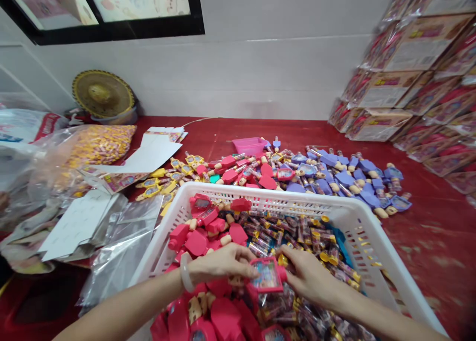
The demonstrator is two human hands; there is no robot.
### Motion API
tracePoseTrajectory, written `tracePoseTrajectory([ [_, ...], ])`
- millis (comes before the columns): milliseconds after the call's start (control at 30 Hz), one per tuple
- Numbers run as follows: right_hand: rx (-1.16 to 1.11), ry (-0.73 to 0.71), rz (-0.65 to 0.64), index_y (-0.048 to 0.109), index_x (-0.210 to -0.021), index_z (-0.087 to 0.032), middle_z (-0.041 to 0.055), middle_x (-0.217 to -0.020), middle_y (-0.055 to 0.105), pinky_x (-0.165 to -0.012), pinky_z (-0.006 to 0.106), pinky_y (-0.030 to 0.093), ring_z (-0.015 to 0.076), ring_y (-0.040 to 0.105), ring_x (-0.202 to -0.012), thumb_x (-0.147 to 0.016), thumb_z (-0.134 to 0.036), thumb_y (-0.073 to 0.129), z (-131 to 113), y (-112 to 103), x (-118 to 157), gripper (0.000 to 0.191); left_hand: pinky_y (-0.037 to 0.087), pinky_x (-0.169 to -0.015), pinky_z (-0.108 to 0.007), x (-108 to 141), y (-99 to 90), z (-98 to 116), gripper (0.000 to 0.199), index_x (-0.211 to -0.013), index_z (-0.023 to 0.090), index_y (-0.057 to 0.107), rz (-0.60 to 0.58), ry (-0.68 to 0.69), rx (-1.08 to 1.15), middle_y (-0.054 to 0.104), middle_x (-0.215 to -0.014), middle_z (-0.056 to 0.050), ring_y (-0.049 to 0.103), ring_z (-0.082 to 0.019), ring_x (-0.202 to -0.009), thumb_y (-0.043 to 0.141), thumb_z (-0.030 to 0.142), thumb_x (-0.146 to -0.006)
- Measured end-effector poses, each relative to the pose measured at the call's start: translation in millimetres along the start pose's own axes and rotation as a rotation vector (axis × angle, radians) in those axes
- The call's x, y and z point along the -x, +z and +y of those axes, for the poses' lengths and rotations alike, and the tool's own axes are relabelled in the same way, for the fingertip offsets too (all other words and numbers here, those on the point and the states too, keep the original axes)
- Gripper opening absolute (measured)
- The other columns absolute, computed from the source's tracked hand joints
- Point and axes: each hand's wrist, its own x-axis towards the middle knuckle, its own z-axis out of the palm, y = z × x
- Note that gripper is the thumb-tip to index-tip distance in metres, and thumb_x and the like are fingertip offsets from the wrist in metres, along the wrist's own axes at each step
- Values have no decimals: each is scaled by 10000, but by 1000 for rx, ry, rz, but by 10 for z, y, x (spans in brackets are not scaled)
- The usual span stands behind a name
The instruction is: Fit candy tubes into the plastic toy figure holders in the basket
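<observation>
A pink plastic toy with a pictured window (pixel 268 274) is held above a white basket (pixel 267 198). My left hand (pixel 228 265), with a pale bracelet at its wrist, grips the toy's left side. The fingers of my right hand (pixel 305 271) close around its narrow right end, and whether they also hold a smaller part is hidden. Below and left of my hands lie many similar pink toys (pixel 226 318) with tan figure-like ends. Small clear tubes with yellow caps (pixel 303 232) fill the basket's right side.
Behind the basket, purple toys (pixel 345 178), pink ones and yellow ones (pixel 150 185) lie loose beside a pink scoop-like container (pixel 249 145). White cards (pixel 80 222), plastic bags (pixel 121 244) and a bag of yellow-pink pieces (pixel 100 145) are at left. Packaged boxes (pixel 383 123) stand stacked at right.
</observation>
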Motion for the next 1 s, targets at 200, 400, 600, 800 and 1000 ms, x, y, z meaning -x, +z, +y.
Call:
tracePoseTrajectory([
  [200,224,-47,24,465,-749,-214,-6,-667,604,-548,255,266,151,548,-594,-780,-207,518,36,-36,-35,62,314,-496,-204,47,62,16,424,-1019,201,501,34,-46,-40,546,-632,63,426,-68,-457,678,472,-745],
  [400,396,-209,73,510,-804,-204,1,-710,650,-559,277,245,154,565,-600,-662,-137,560,111,176,17,165,367,-627,-209,83,230,3,347,-981,166,570,179,168,-184,569,-829,26,492,-107,-715,708,357,-727],
  [600,480,-352,252,495,-743,-203,-18,-603,583,-544,326,166,136,452,-496,-677,-95,564,148,380,95,144,327,-477,-199,129,371,-36,285,-814,134,643,119,-21,7,502,-561,61,398,-63,-454,710,390,-709],
  [800,415,-390,361,480,-710,-204,-22,-562,535,-544,323,173,132,409,-480,-699,-65,502,50,283,111,141,156,-325,-203,44,350,-144,407,-795,89,678,-64,-289,364,673,-682,-64,329,-28,-296,602,483,-726],
  [1000,324,-379,378,471,-715,-212,-34,-546,533,-528,311,180,129,407,-461,-610,-75,472,-39,215,123,173,281,-416,-175,204,383,93,324,-886,123,645,74,24,62,531,-574,53,389,-46,-425,727,382,-709],
])
